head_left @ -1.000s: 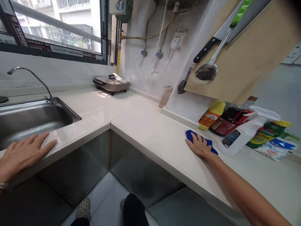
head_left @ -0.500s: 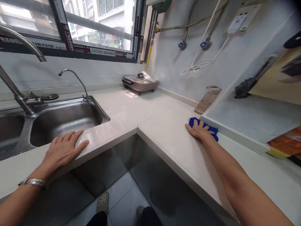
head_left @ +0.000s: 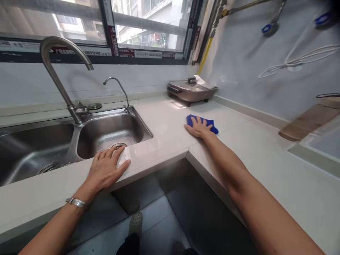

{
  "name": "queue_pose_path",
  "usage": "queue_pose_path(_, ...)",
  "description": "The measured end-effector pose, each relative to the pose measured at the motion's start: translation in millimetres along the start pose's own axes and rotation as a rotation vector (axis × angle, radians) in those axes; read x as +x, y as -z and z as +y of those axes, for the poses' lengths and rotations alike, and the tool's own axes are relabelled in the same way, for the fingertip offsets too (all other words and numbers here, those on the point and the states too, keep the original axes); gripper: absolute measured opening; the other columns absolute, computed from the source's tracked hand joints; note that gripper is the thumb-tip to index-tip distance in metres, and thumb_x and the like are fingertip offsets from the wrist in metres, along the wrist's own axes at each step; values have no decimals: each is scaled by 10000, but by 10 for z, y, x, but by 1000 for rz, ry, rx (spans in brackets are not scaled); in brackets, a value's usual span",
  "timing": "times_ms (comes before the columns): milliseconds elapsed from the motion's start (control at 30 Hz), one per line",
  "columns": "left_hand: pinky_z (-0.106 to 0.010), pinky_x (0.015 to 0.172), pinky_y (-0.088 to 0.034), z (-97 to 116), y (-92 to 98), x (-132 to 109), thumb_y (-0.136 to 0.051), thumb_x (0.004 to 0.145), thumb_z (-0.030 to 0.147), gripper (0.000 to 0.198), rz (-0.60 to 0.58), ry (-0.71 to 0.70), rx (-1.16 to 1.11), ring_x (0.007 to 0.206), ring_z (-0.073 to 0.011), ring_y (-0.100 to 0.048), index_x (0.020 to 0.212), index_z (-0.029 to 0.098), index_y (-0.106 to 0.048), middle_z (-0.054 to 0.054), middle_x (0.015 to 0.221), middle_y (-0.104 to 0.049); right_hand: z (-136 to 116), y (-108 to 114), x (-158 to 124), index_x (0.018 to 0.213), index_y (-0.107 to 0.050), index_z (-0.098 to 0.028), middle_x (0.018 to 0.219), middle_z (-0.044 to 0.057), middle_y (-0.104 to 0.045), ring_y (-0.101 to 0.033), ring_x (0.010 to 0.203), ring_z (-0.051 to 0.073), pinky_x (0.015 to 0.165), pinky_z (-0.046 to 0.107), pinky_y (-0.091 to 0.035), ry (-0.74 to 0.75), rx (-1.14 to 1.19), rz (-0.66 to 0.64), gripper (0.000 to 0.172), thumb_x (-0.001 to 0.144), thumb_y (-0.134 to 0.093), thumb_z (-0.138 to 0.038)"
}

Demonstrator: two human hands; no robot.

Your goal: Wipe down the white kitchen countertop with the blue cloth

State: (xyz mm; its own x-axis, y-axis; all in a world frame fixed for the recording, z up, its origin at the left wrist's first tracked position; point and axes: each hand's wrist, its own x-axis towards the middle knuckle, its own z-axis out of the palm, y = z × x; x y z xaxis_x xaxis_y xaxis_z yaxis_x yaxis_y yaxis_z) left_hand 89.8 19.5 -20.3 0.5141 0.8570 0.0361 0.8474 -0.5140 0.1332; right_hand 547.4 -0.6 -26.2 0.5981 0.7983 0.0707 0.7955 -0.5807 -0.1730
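Your right hand [head_left: 198,129] lies flat, its fingers spread, on top of the blue cloth [head_left: 209,122]; this cloth is on the white counter [head_left: 164,141], to the right of the sink [head_left: 135,124] and on the near side of the lidded pan [head_left: 189,93]; your left hand [head_left: 106,170] rests on the counter's near edge, just before the sink, with fingers extended and thumb apart; a brownish bottle [head_left: 309,122] is at the right.

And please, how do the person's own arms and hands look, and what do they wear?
The left hand and right hand are gloveless; no sleeve shows on the left forearm or right forearm. A shiny silver-coloured band circles the left wrist; the right wrist shows nothing worn.
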Motion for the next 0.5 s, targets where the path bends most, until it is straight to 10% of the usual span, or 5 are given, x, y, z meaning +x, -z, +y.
queue_pose_path(233,-550,1251,-244,19,20,-33,-296,899,727,815,-6,8,-39,1488,-347,-383,1597,317,-389,-89,1619,-433,-1152,-147,-209,1648,-275,-320,1754,42,-158,-159,1577,411,1221,743,-138,358,50,-58,754,993,-286,-693)
queue_pose_path(500,-518,1240,-249,44,82,-82,-279,941,685,778,7,-7,-29,1471,-336,-399,1589,268,-395,-103,1607,-446,-1189,-130,-921,1569,-424,-388,1700,-36,-323,-242,1567,291,1266,642,-148,590,130,-75,573,1045,-305,-586)
